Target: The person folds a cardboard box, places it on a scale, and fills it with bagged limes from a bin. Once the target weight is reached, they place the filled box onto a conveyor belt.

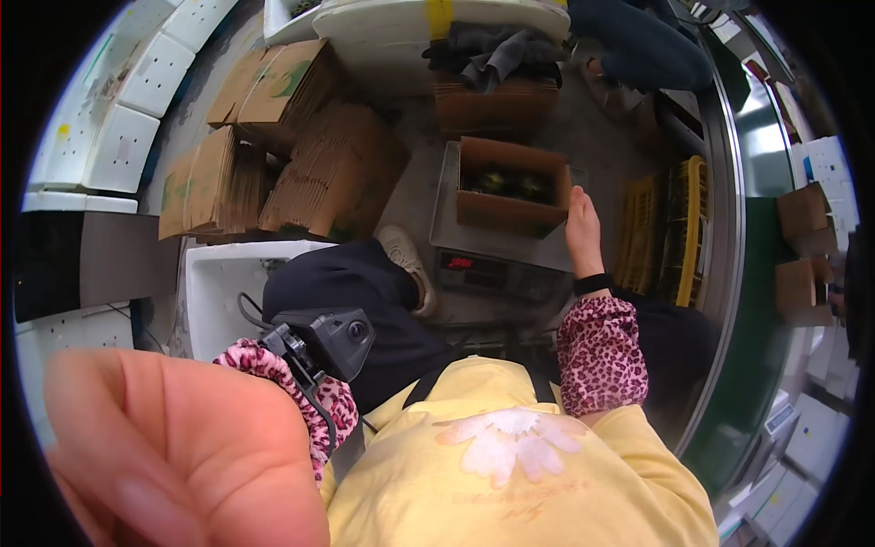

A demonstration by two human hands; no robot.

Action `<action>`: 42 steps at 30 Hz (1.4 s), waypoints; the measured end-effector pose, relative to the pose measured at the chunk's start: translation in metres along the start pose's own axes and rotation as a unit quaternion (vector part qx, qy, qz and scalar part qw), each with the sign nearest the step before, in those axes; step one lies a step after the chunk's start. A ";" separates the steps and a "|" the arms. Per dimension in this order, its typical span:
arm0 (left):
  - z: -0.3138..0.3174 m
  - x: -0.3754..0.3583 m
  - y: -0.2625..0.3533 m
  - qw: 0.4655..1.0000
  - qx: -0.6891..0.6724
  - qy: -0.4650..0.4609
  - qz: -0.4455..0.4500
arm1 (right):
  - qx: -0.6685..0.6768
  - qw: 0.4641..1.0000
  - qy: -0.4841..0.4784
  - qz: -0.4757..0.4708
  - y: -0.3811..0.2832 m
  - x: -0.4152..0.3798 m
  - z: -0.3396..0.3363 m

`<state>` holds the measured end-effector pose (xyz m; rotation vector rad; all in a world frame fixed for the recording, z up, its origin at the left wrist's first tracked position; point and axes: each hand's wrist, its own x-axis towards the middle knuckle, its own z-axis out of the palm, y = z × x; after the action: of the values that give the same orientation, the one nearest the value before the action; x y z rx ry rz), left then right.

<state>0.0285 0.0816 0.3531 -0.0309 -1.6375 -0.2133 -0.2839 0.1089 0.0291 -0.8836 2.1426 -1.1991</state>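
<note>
My left hand (191, 447) looms large at the lower left, close to the camera. Its fingers curl inward, and whatever they may hold is hidden. A black camera-like device (333, 337) is strapped at the left wrist over a leopard-print sleeve. My right hand (583, 223) is held straight, fingers stretched and together, against the right side of an open cardboard box (510, 212). Dark green items (510, 185) lie in the box, too shadowed to name. Under the box is a weighing scale (445, 214) with a lit red display (458, 263).
Stacked flattened cartons (333, 169) stand left of the scale. A white foam box (205, 305) sits by my left leg. Yellow crates (688, 228) stand at right, beside a green-topped table (752, 301). Another person's leg (638, 46) shows at the top right. Dark cloth (497, 55) lies on a carton.
</note>
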 end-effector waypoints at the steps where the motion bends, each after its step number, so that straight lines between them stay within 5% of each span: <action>1: 0.001 0.001 0.002 1.000 0.011 0.013 0.007 | 0.001 1.000 0.004 -0.008 0.003 0.001 -0.001; 8: 0.036 -0.014 -0.014 0.985 0.132 0.098 0.052 | -0.010 1.000 0.017 0.010 -0.007 -0.005 -0.005; 10: 0.058 -0.032 -0.041 0.976 0.196 0.049 -0.085 | 0.065 0.996 0.059 -0.020 0.013 -0.002 0.002; 12: 0.085 -0.079 -0.098 0.933 0.162 -0.010 -0.320 | 0.151 0.987 0.035 0.035 0.021 -0.003 -0.004; 14: 0.092 -0.183 -0.154 0.870 0.192 -0.094 -0.444 | 0.243 0.956 -0.046 0.156 0.010 -0.016 -0.013; 15: 0.078 -0.254 -0.182 0.767 0.232 -0.298 -0.519 | 0.261 0.944 -0.079 0.187 0.014 -0.017 -0.018; 16: 0.077 -0.276 -0.179 0.674 0.186 -0.378 -0.607 | 0.262 0.944 -0.076 0.184 0.017 -0.018 -0.022; 18: 0.071 -0.332 -0.176 0.600 0.116 -0.416 -0.673 | 0.235 0.938 -0.158 0.199 0.018 -0.021 -0.025; 20: 0.073 -0.305 -0.150 0.410 -0.098 -0.137 -0.897 | 0.244 0.932 -0.176 0.200 0.010 -0.022 -0.029; 23: 0.054 -0.295 -0.149 0.399 -0.185 -0.146 -0.886 | 0.228 0.925 -0.213 0.216 0.006 -0.024 -0.026; 28: 0.068 -0.289 -0.147 0.393 -0.124 -0.231 -0.881 | 0.181 0.947 -0.202 0.170 0.020 -0.012 -0.005; 30: 0.079 -0.295 -0.149 0.477 0.000 -0.348 -0.807 | 0.168 0.957 -0.174 0.161 0.019 -0.012 0.000; 31: 0.082 -0.312 -0.155 0.518 -0.019 -0.310 -0.797 | 0.172 0.955 -0.176 0.166 0.015 -0.012 -0.001; 34: 0.074 -0.339 -0.185 0.541 -0.019 -0.386 -0.747 | 0.153 0.956 -0.184 0.169 0.030 -0.002 0.001; 37: 0.079 -0.334 -0.179 0.539 -0.101 -0.270 -0.792 | 0.162 0.952 -0.178 0.192 0.038 0.001 -0.011; 42: 0.095 -0.315 -0.140 0.464 -0.267 -0.142 -0.833 | 0.254 0.929 -0.134 0.233 0.040 -0.035 -0.023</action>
<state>-0.0610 -0.0063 0.0180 1.1801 -1.2235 -2.3311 -0.2890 0.1628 0.0087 -0.2663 1.5818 -1.2096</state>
